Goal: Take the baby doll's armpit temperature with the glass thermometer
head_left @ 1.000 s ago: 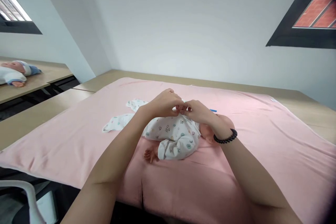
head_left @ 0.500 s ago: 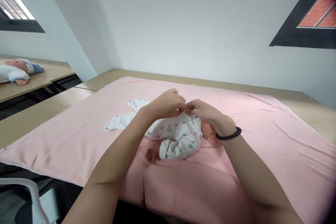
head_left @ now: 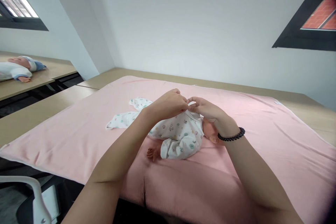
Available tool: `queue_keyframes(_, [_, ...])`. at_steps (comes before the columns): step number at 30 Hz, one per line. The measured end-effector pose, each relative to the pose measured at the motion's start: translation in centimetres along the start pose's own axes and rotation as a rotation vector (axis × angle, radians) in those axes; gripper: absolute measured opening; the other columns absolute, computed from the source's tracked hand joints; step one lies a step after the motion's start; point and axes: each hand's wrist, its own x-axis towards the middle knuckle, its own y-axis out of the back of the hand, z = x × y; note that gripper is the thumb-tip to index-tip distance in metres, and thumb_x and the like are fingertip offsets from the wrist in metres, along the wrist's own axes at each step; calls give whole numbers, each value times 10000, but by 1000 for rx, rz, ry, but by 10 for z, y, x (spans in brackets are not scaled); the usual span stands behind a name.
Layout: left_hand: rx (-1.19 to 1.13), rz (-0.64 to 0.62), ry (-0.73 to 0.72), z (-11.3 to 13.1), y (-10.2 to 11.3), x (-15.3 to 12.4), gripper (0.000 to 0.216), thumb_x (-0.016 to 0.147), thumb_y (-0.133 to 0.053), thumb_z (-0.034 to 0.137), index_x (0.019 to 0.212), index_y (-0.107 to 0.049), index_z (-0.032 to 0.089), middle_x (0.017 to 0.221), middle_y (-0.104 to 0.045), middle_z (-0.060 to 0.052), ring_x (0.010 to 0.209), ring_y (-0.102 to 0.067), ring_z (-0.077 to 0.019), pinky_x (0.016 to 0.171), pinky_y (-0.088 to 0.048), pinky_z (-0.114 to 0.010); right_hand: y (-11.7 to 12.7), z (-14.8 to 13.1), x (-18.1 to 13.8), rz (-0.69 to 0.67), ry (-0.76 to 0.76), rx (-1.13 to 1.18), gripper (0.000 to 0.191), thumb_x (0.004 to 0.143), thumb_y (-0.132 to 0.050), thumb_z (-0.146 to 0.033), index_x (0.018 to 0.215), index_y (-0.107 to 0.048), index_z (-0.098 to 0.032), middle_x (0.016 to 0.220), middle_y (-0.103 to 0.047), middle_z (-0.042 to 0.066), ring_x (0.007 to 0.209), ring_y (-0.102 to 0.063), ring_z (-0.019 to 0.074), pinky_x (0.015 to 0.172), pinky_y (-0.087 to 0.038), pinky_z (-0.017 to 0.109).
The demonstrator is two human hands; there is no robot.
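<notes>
A baby doll (head_left: 210, 133) lies on a pink blanket (head_left: 262, 136), dressed in a white printed romper (head_left: 181, 134). One bare foot (head_left: 151, 153) sticks out toward me. My left hand (head_left: 168, 105) and my right hand (head_left: 206, 109) meet over the doll's chest, fingertips pinched together on the romper's front edge. A black bead bracelet (head_left: 231, 135) circles my right wrist. The doll's head is mostly hidden behind my right hand.
The romper's loose legs (head_left: 123, 119) trail left across the blanket. The blanket covers a wooden table (head_left: 39, 112). A second doll (head_left: 18, 68) lies on another table at the far left. A white chair part (head_left: 36, 196) sits at the bottom left.
Both hands have shifted slightly right and up while staying pinched together on the romper. The view has drifted a little to the left.
</notes>
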Motion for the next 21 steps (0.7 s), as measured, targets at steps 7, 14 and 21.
queue_keyframes(7, [5, 12, 3, 0, 3, -1, 301, 668, -384, -92, 537, -437, 174, 551, -486, 25, 499, -176, -117, 679, -306, -338, -7, -3, 0, 123, -129, 95, 393, 703, -667, -258, 1087, -580, -249, 853, -676, 21, 707, -591, 167, 596, -433, 268])
queue_keyframes(14, [-219, -26, -56, 2, -14, 3, 274, 723, -497, -12, 529, -517, 181, 568, -585, 15, 528, -378, -113, 722, -337, -342, 0, -21, -6, 203, -160, 323, 527, 723, -646, -226, 1220, -469, -217, 792, -636, 19, 653, -577, 158, 547, -431, 268])
queue_keyframes(21, [-564, -110, 169, -18, 0, -19, 204, 912, -564, 192, 1112, -609, 203, 1083, -689, -41, 905, -601, -155, 741, -414, -279, 3, -21, -13, 298, -10, -21, 303, 786, -631, -269, 1066, -533, -210, 930, -695, 50, 735, -615, 177, 625, -449, 299])
